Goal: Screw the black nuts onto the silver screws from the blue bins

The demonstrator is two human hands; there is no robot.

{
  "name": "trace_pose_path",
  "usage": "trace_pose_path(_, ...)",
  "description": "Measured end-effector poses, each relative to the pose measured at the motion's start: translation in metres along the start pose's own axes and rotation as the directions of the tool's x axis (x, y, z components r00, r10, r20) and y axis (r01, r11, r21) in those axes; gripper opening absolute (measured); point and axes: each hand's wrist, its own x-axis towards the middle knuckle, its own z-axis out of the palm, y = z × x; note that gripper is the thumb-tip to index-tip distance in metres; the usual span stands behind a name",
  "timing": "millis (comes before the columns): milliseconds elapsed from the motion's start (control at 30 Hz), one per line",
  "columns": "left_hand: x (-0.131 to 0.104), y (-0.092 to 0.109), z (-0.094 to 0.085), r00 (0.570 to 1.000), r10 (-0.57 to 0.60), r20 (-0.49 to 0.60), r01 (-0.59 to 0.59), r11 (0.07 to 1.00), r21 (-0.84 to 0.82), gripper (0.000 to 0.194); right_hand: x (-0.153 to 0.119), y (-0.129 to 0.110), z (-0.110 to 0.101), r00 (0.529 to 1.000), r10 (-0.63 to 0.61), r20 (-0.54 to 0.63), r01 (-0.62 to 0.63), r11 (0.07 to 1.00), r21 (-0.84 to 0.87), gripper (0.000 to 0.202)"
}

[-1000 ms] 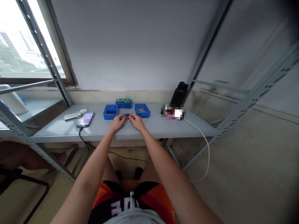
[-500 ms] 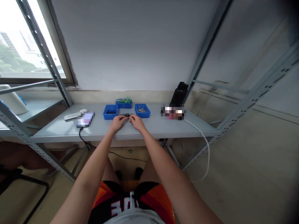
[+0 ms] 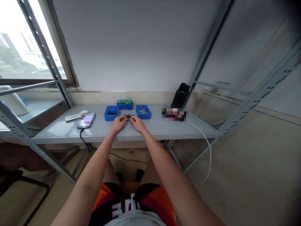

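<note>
My left hand [image 3: 118, 123] and my right hand [image 3: 137, 123] are close together over the table, fingers pinched. Whatever sits between their fingertips is too small to name. Just beyond the fingertips lies a small pile of dark and silvery parts [image 3: 129, 116], partly covered by the hands. To the left of it stands a blue bin [image 3: 111, 118] with dark reddish pieces inside. Another blue bin [image 3: 144, 116], on the right, holds small black and silver pieces. Behind these, a third blue bin [image 3: 125, 106] contains green strip-like pieces.
A phone [image 3: 86, 120] with a black cable lies left, beside a white device [image 3: 71, 117]. On the right are a black bottle [image 3: 181, 95] and a blurred-out object [image 3: 174, 114] with a white cable. Metal shelf posts [image 3: 204, 50] frame the grey table [image 3: 155, 131].
Both hands stay at the same place, with only slight finger movement at the fingertips. The bins and other objects have not moved.
</note>
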Motion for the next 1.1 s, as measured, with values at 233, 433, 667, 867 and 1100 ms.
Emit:
trace_pose_path(233, 0.0, 0.0, 0.001, 1.0, 0.013, -0.02, -0.014, 0.999, -0.047, 0.026, -0.001, -0.001, 0.0, 1.0, -0.008, 0.005, 0.008, 1.0, 0.014, 0.014)
trace_pose_path(433, -0.001, 0.003, 0.0, 1.0, -0.005, -0.018, 0.004, 0.999, -0.035, 0.025, 0.0, 0.0, 0.0, 1.0, -0.017, 0.001, 0.017, 1.0, 0.005, 0.015)
trace_pose_path(667, -0.001, 0.002, 0.0, 1.0, -0.009, -0.014, 0.009, 0.999, -0.048, 0.028, -0.002, -0.003, -0.001, 0.999, -0.044, 0.01, 0.044, 0.998, -0.052, 0.017)
trace_pose_path(867, -0.002, 0.006, -0.001, 1.0, 0.011, -0.022, -0.012, 0.999, -0.045, 0.028, -0.008, -0.012, -0.002, 0.987, -0.122, 0.107, 0.144, 0.964, -0.222, 0.019)
trace_pose_path(1100, -0.003, 0.006, -0.001, 0.998, -0.057, 0.03, 0.062, 0.985, -0.163, 0.029, -0.009, -0.014, -0.001, 0.98, -0.155, 0.122, 0.183, 0.949, -0.258, 0.019)
